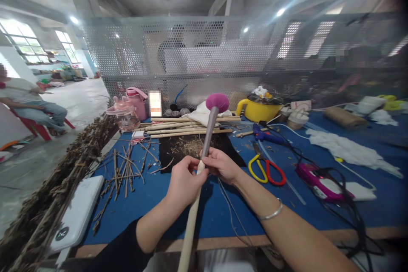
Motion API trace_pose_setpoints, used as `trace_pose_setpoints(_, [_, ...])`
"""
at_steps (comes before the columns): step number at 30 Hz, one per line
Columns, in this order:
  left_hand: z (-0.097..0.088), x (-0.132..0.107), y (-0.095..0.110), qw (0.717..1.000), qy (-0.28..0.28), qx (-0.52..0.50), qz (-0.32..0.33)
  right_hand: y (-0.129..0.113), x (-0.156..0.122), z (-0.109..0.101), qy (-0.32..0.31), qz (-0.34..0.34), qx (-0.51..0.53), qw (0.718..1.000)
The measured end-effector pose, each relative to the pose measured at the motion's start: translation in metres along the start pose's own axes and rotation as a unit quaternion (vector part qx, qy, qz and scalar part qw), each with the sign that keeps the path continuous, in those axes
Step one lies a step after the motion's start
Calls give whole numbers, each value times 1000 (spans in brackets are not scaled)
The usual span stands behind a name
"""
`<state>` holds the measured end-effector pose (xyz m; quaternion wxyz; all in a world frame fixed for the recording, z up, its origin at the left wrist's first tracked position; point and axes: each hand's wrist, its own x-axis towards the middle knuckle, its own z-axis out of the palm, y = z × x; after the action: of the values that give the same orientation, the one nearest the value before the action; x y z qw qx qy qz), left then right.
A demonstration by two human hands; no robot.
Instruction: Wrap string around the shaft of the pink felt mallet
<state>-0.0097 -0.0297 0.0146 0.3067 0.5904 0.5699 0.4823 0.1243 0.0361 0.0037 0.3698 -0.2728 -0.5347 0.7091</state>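
Note:
A pale wooden stick (191, 221) stands slanted in front of me. Its upper part has a grey wrapping (210, 132), and a round purple head (217, 102) tops it. My left hand (188, 178) is closed around the stick just below the wrapping. My right hand (221, 165) pinches at the wrapping's lower end, fingers closed against the stick. Thin grey cord (230, 208) hangs below my right hand toward the table edge. What lies between the right fingertips is partly hidden. Scissors (267, 170) with yellow and red handles lie right of my right hand.
The blue table (134, 216) carries thin twigs (127, 170), pale sticks (191, 131), a black cloth (172, 159) with scraps, a blue glue gun (269, 136), a yellow pot (261, 108), and a magenta device (321, 182) with black cables. A seated person (28, 97) is at far left.

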Motion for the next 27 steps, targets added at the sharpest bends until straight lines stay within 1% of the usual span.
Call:
trace_pose_setpoints(2, [2, 0, 3, 998, -8, -51, -33, -2, -1, 0, -11, 14, 19, 1000])
trace_pose_setpoints(4, [2, 0, 5, 991, -28, -111, -70, -4, -1, -1, -27, 28, 43, 998])
trace_pose_setpoints(6, [0, 2, 7, 978, -66, -164, -112, -5, -1, -1, -37, 36, 64, 997])
trace_pose_setpoints(8, [-2, 4, 6, 968, -102, -181, -137, -5, -1, -1, -35, 39, 69, 996])
trace_pose_setpoints(9, [-4, 5, 5, 971, -105, -171, -133, -4, 0, -1, -30, 38, 66, 997])
trace_pose_setpoints(10, [-5, 6, 3, 977, -96, -147, -117, -3, 0, -1, -22, 36, 60, 997])
trace_pose_setpoints(12, [-6, 7, -1, 994, -50, -78, -66, -1, 1, -1, -6, 30, 41, 999])
trace_pose_setpoints(14, [-6, 6, -6, 1000, -13, -5, -19, 2, 1, -1, 3, 20, 18, 1000])
trace_pose_setpoints(16, [-4, 5, -9, 999, -12, 33, -5, 3, 2, 0, 5, 10, -3, 1000])
trace_pose_setpoints(18, [-1, 4, -9, 999, -27, 17, -24, 3, 1, 1, 5, 1, -15, 1000])
trace_pose_setpoints(22, [6, -1, -1, 988, -67, -105, -89, -1, 0, 1, -7, -7, -16, 1000])
trace_pose_setpoints(24, [9, -3, 3, 980, -83, -145, -108, -1, -1, 1, -20, -8, -15, 1000])
trace_pose_setpoints(27, [9, -3, 3, 978, -103, -142, -112, 1, 0, 0, -29, -16, -15, 999])
